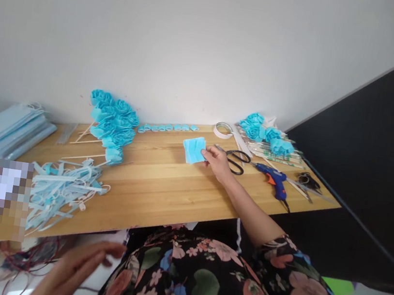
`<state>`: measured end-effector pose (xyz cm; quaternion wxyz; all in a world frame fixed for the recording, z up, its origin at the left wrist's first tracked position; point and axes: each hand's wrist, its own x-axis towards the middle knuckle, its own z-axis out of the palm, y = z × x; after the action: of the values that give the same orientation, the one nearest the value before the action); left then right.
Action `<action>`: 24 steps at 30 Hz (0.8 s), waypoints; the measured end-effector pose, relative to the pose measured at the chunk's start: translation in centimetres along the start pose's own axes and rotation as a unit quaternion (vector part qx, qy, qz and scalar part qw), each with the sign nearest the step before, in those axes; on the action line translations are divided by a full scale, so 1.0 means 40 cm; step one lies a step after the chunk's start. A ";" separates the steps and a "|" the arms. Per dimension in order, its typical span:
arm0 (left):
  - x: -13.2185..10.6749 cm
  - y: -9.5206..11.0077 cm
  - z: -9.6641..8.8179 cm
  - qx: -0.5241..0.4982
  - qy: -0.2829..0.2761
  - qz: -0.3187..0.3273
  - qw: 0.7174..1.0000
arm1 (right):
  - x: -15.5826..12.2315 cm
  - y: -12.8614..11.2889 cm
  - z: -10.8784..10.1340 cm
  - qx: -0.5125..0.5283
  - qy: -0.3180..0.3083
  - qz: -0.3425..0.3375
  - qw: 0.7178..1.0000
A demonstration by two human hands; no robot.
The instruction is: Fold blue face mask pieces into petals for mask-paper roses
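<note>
My right hand (217, 162) pinches a small stack of light blue fabric squares (192, 150) by its right edge, over the middle of the table. Thumb on top, it holds the squares slightly fanned. Black-handled scissors (239, 156) lie just beyond that hand, their blades partly hidden behind it. My left hand (83, 266) is low at the left, in front of the table's edge and near my lap. Its fingers are stretched out and hold nothing, and it looks a little blurred.
Blue fabric flowers on sticks (112, 121) lie left, above a heap of cut strips (66, 188). Stacked face masks (2, 127) are far left. Small folded pieces (166, 127) line the wall, near a tape roll (223, 130). A blue glue gun (275, 178) and more flowers (254, 126) lie right.
</note>
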<state>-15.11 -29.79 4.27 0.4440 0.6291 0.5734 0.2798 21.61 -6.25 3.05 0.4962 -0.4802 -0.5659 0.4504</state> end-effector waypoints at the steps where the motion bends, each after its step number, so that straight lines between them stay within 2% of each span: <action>1: 0.030 0.033 -0.009 -0.020 0.028 0.001 0.999 | -0.006 -0.017 0.006 0.010 -0.013 -0.005 1.000; 4: 0.190 0.152 0.018 -0.136 0.066 0.043 0.988 | -0.030 -0.066 0.024 0.026 -0.057 -0.015 0.998; 6: 0.327 0.218 0.073 -0.245 0.020 0.090 0.965 | -0.048 -0.087 0.032 0.026 -0.069 -0.022 0.997; 8: 0.452 0.255 0.136 -0.334 -0.081 0.091 0.935 | -0.060 -0.091 0.035 0.017 -0.065 -0.026 0.997; 9: 0.502 0.263 0.165 -0.362 -0.107 0.065 0.924 | -0.062 -0.087 0.035 0.011 -0.059 -0.026 0.998; 11: 0.573 0.263 0.209 -0.392 -0.070 0.018 0.917 | -0.059 -0.073 0.031 -0.004 -0.045 -0.021 0.999; 15: 0.638 0.247 0.241 -0.381 0.009 -0.011 0.925 | -0.033 -0.045 0.018 -0.016 -0.046 -0.024 0.999; 19: 0.661 0.240 0.244 -0.340 0.027 0.017 0.940 | -0.002 -0.041 0.012 0.017 -0.101 -0.015 0.995; 24: 0.677 0.229 0.244 -0.328 0.038 0.034 0.943 | 0.035 -0.030 0.024 0.008 -0.074 0.032 0.997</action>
<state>2.66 -5.39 3.68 0.5935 0.4567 0.4451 0.4910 20.49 -5.05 4.32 0.4417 -0.4596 -0.5821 0.5048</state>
